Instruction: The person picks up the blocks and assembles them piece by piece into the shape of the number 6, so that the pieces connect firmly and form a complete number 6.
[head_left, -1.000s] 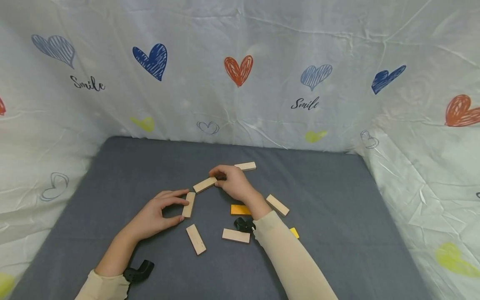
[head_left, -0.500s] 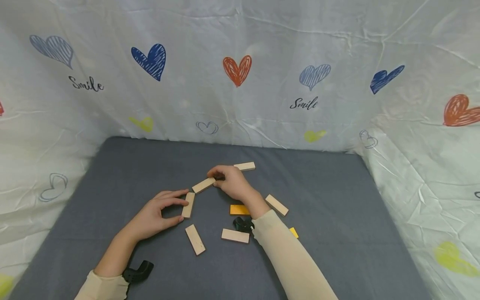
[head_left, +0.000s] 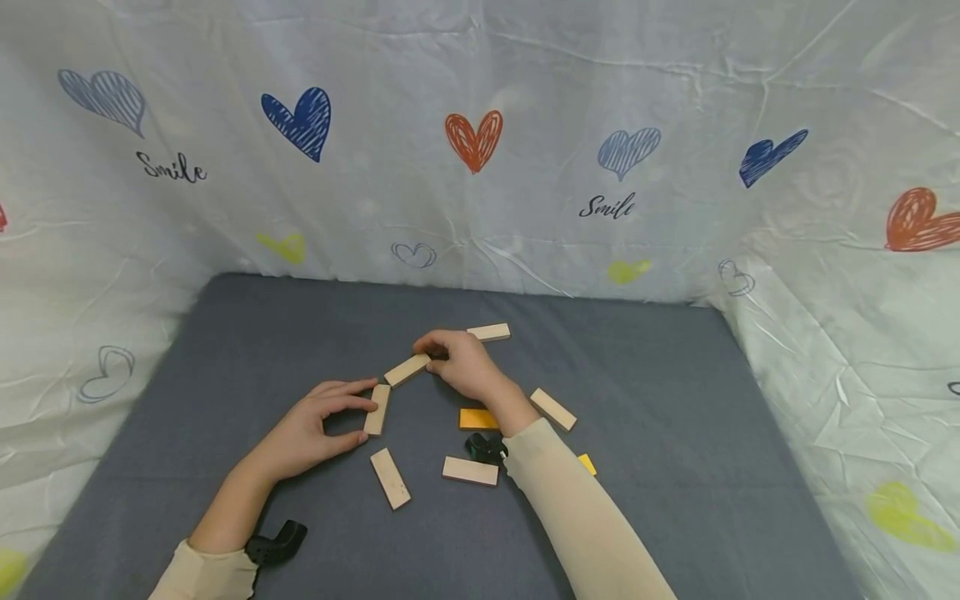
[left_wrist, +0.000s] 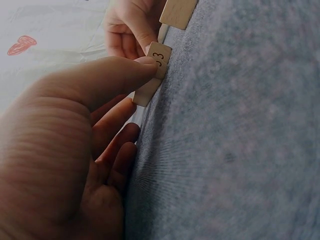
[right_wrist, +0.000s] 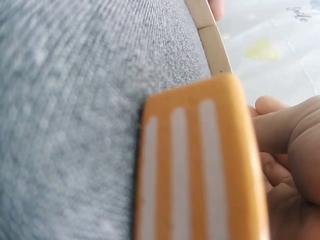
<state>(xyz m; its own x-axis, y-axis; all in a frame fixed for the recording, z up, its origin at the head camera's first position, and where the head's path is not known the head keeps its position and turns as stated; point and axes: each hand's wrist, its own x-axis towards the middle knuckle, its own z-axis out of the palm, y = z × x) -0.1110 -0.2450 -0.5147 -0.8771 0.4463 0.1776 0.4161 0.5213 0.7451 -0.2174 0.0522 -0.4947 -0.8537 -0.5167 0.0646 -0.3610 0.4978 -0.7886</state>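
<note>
A: While the left hand pinches the upright block between thumb and forefinger, where is the block exactly?

B: It stands on its long edge on the grey tabletop, near the middle. The left wrist view shows the thumb tip on its face, beside a printed number. Its far end almost meets the slanted block, which continues the line away from the person.

A: And the right hand?

B: Its fingers are curled over the far end of the slanted block. I think it grips that end, but the fingertips are partly hidden, so I cannot tell how firmly.

A: How to do this step well, in your opinion?

B: I would keep both blocks low on the cloth and bring the two ends together slowly, so the corner closes without a gap. The cloth looks soft, so a block on its edge may tip; light pressure from both sides is better than a push from one side.

A: What else lies near the upright block?

B: Toward the person lies a flat block, and right of that another flat block. An orange block lies right of the upright block, partly under the right wrist. Beyond the right hand lies one more block, and a tilted block lies further right.
</note>
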